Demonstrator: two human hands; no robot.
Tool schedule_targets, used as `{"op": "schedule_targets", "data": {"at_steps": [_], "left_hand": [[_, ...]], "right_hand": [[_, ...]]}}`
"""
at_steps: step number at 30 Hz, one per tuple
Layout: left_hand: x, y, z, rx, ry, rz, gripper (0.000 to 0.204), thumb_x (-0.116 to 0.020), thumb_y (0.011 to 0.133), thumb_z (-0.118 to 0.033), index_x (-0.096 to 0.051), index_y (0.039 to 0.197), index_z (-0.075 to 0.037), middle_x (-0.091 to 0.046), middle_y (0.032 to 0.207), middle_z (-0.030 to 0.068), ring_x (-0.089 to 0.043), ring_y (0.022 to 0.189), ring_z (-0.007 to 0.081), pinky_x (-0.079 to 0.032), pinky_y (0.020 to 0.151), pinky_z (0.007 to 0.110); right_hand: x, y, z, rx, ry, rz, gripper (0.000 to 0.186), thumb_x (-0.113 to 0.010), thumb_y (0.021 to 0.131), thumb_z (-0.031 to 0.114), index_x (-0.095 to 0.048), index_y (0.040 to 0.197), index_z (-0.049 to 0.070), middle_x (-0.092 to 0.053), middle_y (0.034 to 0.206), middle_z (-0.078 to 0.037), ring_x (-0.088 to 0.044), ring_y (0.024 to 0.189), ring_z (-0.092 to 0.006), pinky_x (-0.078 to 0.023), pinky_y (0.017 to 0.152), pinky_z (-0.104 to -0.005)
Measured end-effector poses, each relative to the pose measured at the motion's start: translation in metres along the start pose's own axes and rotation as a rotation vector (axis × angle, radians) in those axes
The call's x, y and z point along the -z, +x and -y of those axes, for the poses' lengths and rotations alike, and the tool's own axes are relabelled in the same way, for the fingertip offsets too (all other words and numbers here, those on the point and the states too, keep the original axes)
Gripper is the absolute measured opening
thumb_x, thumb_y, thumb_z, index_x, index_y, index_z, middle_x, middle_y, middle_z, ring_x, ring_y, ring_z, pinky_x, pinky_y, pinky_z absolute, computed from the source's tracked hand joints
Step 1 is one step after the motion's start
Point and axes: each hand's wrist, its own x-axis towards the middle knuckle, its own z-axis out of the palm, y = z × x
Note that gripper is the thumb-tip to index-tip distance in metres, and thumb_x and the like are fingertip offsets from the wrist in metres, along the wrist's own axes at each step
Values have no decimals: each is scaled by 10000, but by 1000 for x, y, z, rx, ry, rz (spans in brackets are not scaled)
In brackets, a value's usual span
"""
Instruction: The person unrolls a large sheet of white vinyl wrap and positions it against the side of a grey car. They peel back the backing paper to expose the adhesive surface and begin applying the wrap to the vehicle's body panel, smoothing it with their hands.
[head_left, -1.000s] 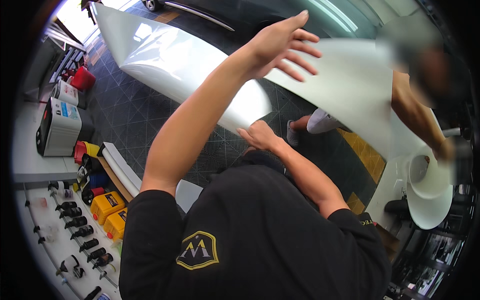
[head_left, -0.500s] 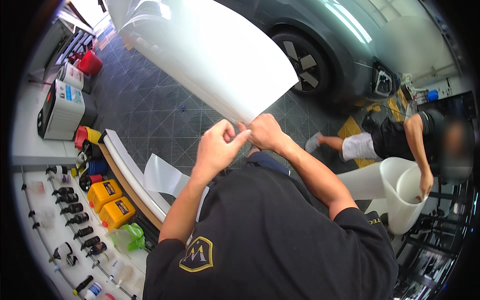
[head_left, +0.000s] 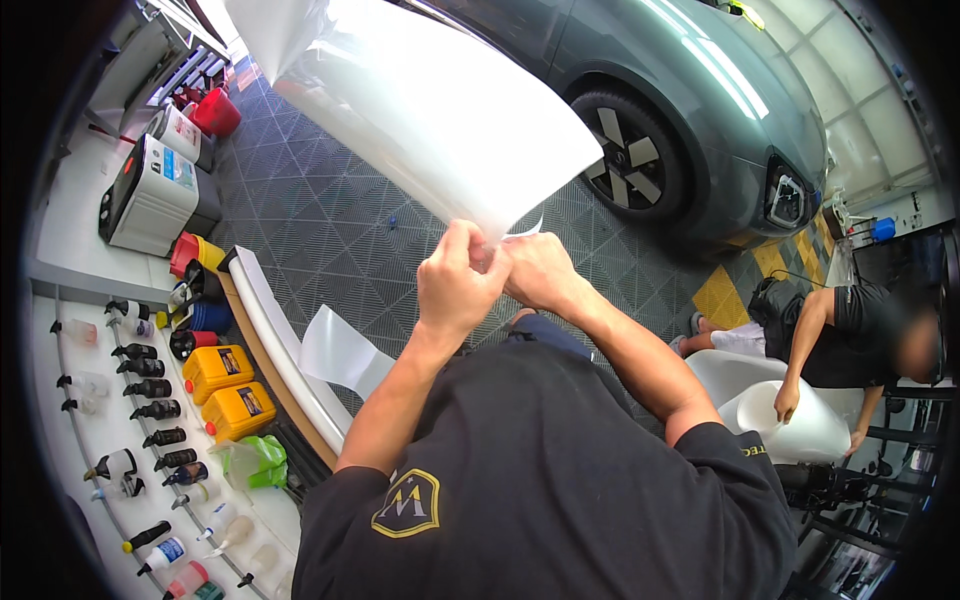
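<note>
A large, glossy white film sheet [head_left: 430,110] hangs in front of me, its near corner running down to my hands. My left hand [head_left: 462,275] is closed in a pinch at that corner. Pressed against it, my right hand [head_left: 543,270] has its fingers curled on the same corner. Just above the right knuckles, a thin strip of the sheet [head_left: 530,230] stands away from the rest. The fingertips are partly hidden behind the hands.
A grey car [head_left: 680,90] stands beyond the sheet, front wheel [head_left: 625,155] toward me. At right, a co-worker [head_left: 830,330] handles a white film roll [head_left: 790,420]. Along the left are a bumper-like white part [head_left: 285,345], yellow jugs [head_left: 238,408], a film piece [head_left: 340,350] and several spray bottles [head_left: 150,388].
My left hand has closed in on the corner beside my right hand. A lifted strip now shows there. The co-worker has lowered the roll and put both hands on it. My view has shifted.
</note>
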Motion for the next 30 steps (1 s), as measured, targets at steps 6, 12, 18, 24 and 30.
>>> {"op": "schedule_targets", "data": {"at_steps": [6,12,18,24,30], "left_hand": [[4,14,4,34,53,-61,207,-582,831,-11,-443,983,-30,-551,608,72,-599,531,196,-469,519,342],[45,33,49,143,-10,-160,202,-480,861,79,-388,1008,-26,-551,704,60,-550,546,94,-477,472,243],[47,33,38,157,-222,-181,240,-478,860,80,-359,1041,-23,-525,702,56,-509,551,77,-442,486,219],[34,41,26,166,-281,-167,315,-477,849,104,-325,1091,-28,-532,834,112,-509,591,89,-449,496,204],[16,54,25,189,-201,-224,285,-502,861,81,-337,1068,-24,-565,759,94,-533,563,85,-444,500,212]], "right_hand": [[0,7,9,53,89,-47,295,-569,899,314,-637,760,63,-663,662,-136,-648,586,-336,-511,541,-434],[80,-25,20,164,319,-144,440,-700,860,263,-461,540,77,-477,492,-78,-510,443,-266,-391,442,-382],[113,-41,6,328,330,-339,500,-773,816,236,-388,520,118,-394,463,-31,-440,413,-209,-346,415,-338],[132,-47,-15,374,298,-387,532,-825,756,240,-361,522,124,-380,488,-4,-413,422,-181,-309,415,-326],[159,-57,-40,365,155,-442,565,-840,725,313,-340,528,139,-339,501,12,-367,425,-163,-276,422,-306]]}}
